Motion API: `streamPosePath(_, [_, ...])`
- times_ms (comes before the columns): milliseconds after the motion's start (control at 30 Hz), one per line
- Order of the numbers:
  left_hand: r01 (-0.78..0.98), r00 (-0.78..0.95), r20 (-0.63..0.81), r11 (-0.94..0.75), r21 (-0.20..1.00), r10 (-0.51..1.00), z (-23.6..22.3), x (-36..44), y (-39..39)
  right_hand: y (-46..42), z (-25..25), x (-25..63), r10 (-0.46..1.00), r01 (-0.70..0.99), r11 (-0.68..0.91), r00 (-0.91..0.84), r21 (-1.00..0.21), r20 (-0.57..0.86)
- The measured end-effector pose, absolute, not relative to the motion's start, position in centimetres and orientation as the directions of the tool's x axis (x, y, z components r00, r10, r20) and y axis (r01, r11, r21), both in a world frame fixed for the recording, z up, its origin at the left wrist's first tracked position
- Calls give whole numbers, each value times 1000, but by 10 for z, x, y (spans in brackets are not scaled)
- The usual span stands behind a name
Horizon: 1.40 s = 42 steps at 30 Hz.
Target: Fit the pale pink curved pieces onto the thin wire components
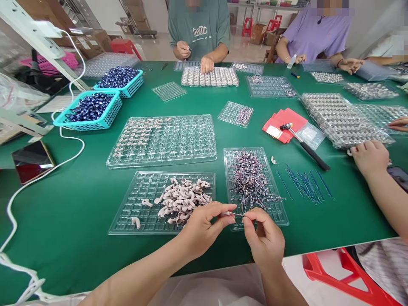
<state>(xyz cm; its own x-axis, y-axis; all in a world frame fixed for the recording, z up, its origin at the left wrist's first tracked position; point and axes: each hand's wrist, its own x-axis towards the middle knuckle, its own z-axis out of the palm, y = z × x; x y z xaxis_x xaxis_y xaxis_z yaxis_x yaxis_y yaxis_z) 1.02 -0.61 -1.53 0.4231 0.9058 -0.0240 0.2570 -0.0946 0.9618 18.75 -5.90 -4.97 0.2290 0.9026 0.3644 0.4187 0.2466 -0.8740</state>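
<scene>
My left hand (204, 227) pinches a small beige earbud shell (227, 213), mostly covered by the fingers. Thin wires (238, 214) run from it to my right hand (266, 238), whose thumb and forefinger are closed on their end. Left of my hands, many loose beige earbud shells (183, 199) are heaped on a transparent tray (127, 216). Behind my fingers, a tangle of small wired parts (247, 178) fills another transparent tray (280, 216). Farther back, a larger transparent tray (188, 140) has round beige pieces in its left cells.
Blue-green baskets (86, 123) of shiny dark blue pieces stand at the left, near a phone (32, 161) and white cable (68, 163). To the right lie a hammer (307, 151), red sheets (283, 123) and thin blue sticks (307, 187). Co-workers' hands (369, 159) work around the table.
</scene>
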Motion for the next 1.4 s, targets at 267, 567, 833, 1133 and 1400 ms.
streamPosePath(267, [275, 414, -98, -22, 961, 905, -13, 10, -5, -57, -48, 186, 899, 414, 277, 206, -867, 386])
streamPosePath(567, [272, 407, -144, 30, 962, 902, -12, 8, -4, -57, -50, 187, 894, 431, 278, 212, -859, 395])
streamPosePath(833, [313, 431, 22, -173, 934, 902, -16, 8, -4, -56, -51, 186, 891, 439, 269, 224, -857, 394])
streamPosePath(1133, [343, 444, 146, -318, 884, 884, -21, 8, -5, -56, -52, 187, 878, 475, 266, 240, -839, 415])
streamPosePath(1400, [341, 445, 169, -341, 876, 879, -24, 8, -5, -56, -53, 188, 868, 486, 281, 240, -828, 435])
